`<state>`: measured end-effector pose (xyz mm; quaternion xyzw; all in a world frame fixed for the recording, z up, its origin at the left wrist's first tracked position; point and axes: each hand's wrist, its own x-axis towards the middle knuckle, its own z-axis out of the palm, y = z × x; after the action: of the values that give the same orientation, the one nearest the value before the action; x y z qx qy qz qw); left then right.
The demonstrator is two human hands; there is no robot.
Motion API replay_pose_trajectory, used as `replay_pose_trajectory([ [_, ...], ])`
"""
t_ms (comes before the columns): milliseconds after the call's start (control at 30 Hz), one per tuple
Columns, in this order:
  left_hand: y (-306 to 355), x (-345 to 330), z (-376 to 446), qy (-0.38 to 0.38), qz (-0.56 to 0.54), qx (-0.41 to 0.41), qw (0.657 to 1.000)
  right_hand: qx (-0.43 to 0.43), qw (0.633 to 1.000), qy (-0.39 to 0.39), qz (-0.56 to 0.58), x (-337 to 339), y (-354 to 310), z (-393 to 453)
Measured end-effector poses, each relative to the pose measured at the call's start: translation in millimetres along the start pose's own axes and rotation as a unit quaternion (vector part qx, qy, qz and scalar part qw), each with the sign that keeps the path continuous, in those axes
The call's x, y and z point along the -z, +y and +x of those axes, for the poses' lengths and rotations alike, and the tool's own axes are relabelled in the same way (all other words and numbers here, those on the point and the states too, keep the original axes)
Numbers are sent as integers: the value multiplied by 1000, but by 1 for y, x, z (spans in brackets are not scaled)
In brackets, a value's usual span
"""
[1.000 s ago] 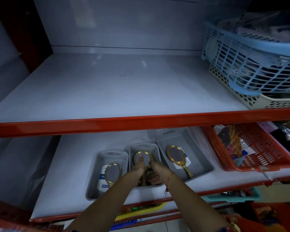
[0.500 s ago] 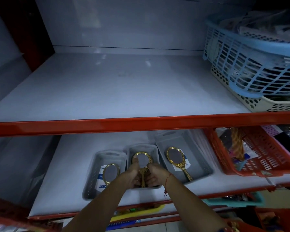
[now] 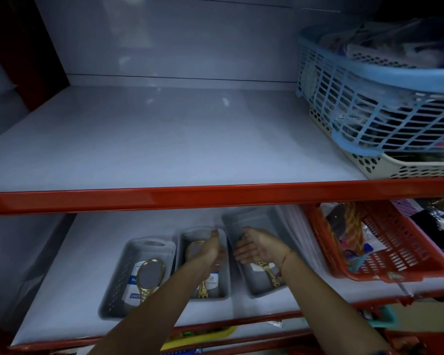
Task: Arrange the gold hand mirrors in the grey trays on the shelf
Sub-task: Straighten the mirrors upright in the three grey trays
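Note:
Three grey trays stand side by side on the lower shelf, each with one gold hand mirror lying in it. The left tray (image 3: pixel 118 283) shows its mirror (image 3: pixel 149 278) in full. My left hand (image 3: pixel 210 249) lies over the middle tray (image 3: pixel 222 290), fingers on its right wall, and covers most of that mirror (image 3: pixel 203 290). My right hand (image 3: pixel 256 248) curls over the left wall of the right tray (image 3: pixel 256 219), which sits at an angle. Only the handle of the right tray's mirror (image 3: pixel 269 274) shows below my wrist.
A red mesh basket (image 3: pixel 395 262) full of small goods stands right of the trays. The red shelf rail (image 3: pixel 215 196) runs just above my hands. On the upper shelf, a blue basket (image 3: pixel 369 106) is stacked on a cream one (image 3: pixel 408 167) at the right.
Both hands have let go of the middle mirror, which now lies in its tray. They moved back and right to the walls between the middle and right trays.

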<state>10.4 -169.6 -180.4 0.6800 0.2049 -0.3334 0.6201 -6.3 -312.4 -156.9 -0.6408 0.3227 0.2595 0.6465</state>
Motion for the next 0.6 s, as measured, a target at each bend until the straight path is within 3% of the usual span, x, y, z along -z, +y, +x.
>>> replay_pose_trajectory([
  [100, 7, -29, -8, -2, 18, -14, 1000, -1, 998, 57, 27, 35, 9, 9],
  [233, 4, -65, -17, 144, 192, -109, 965, -21, 996, 83, 14, 71, 29, 10],
  [300, 0, -80, -22, 182, 191, -174, 949, -30, 995, 94, -5, 84, 39, 12],
  [333, -2, -87, -22, 166, 151, -179, 958, -33, 995, 98, -12, 89, 43, 15],
  [400, -3, -99, -21, 88, 42, -100, 990, -31, 994, 104, -15, 95, 50, 19],
  [467, -7, -110, -17, -6, -77, -2, 997, -32, 994, 106, -16, 98, 53, 20],
  [600, -21, -115, -14, -20, -90, 82, 992, -50, 994, 91, -40, 96, 56, 20],
])
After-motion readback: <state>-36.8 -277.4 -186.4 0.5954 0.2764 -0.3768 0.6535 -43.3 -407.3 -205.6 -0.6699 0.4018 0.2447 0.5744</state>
